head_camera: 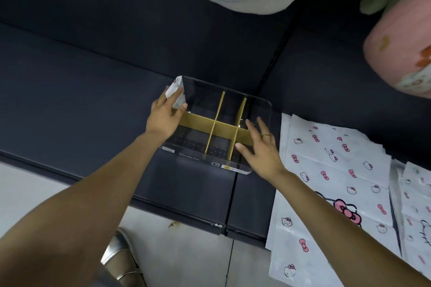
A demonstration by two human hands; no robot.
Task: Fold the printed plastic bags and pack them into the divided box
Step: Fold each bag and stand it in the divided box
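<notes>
Two bare arms reach out to the clear box on the dark sofa. Left hand pinches a folded bag in the box's far left corner. Right hand, fingers straight, rests on the box's right side, beside flat printed bags.
</notes>
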